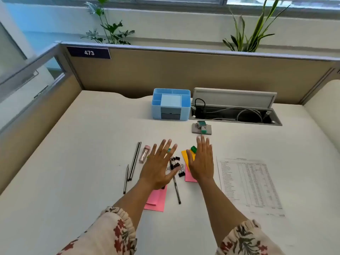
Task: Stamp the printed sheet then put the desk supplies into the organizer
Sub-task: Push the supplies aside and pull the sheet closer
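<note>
My left hand (pixel 159 165) and my right hand (pixel 201 161) hover flat, fingers spread, over the supplies in the middle of the desk, holding nothing. Under and between them lie black binder clips (pixel 175 163), pink sticky notes (pixel 156 201), an orange note (pixel 185 154), a small green item (pixel 193 149) and a pen (pixel 177 190). To the left lie pencils (pixel 135 160) and a pink tube (pixel 144 153). The green stamp (pixel 201 127) sits on its grey pad beyond my right fingertips. The printed sheet (pixel 250 184) lies at the right. The blue organizer (pixel 171 103) stands at the back.
An open cable tray (pixel 235 115) with wires sits right of the organizer. A beige partition (pixel 184 74) walls the back and sides of the white desk (pixel 92 144). Plants stand behind the partition.
</note>
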A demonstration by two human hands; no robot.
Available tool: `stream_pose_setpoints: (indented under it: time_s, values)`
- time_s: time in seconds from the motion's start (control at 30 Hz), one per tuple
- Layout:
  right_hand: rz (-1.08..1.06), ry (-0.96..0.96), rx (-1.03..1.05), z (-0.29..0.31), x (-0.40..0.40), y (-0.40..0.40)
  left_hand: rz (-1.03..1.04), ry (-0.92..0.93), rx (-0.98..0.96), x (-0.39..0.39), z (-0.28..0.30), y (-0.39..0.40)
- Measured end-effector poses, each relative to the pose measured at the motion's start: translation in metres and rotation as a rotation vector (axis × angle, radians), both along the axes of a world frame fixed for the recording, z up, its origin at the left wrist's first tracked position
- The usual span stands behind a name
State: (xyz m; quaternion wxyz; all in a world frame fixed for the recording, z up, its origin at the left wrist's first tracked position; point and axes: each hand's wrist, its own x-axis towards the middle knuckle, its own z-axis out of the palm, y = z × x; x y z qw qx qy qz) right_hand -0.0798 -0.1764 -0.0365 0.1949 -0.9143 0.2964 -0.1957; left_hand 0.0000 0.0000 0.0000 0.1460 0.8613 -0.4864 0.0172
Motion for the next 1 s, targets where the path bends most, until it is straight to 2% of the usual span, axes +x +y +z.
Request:
stream_pose_setpoints:
  time_s: [0.33,0.53,0.77,1.0]
  values:
    - [0.005,0.188,0.159,-0.038,-0.015,-0.003,-0.120,0.022,0.164,-0.030,-0.044,0.004]
    - [0.051,0.257,0.065,-0.052,-0.021,-0.012,-0.418,-0.075,0.301,-0.043,-0.054,0.011]
    - [0.012,0.297,0.000,-0.053,-0.018,-0.007,-0.407,-0.078,0.308,-0.041,-0.054,0.013]
    - [0.067,0.252,0.042,-0.050,-0.011,0.006,-0.369,-0.057,0.306,-0.035,-0.052,0.027]
